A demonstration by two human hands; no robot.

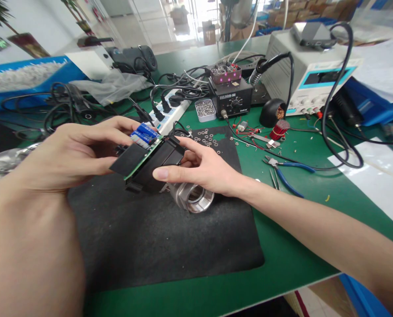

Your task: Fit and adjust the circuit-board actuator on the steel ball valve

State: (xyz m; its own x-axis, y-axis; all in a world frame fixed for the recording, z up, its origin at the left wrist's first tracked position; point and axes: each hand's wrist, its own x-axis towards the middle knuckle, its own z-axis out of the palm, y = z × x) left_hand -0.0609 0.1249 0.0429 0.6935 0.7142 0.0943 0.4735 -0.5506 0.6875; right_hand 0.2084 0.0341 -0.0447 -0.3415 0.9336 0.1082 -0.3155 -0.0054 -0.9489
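Both my hands hold one assembly above a black mat (pixel 156 237). It is a black box-shaped housing (pixel 156 165) with a green circuit board (pixel 142 159) carrying blue components (pixel 144 133), mounted on a steel valve body (pixel 192 197) that rests on the mat. My left hand (pixel 74 152) grips the board end from the left, fingers reaching over the blue parts. From the right, my right hand (pixel 204 169) clasps the housing, thumb along its front face and fingers behind it.
Small washers (pixel 207 138) lie scattered on the mat's far edge. Beyond stand a soldering station (pixel 232 94), a tray of screws (pixel 205 109), a power strip (pixel 170 113) with cables, and a white bench power supply (pixel 310 70). Blue-handled pliers (pixel 287 169) lie to the right.
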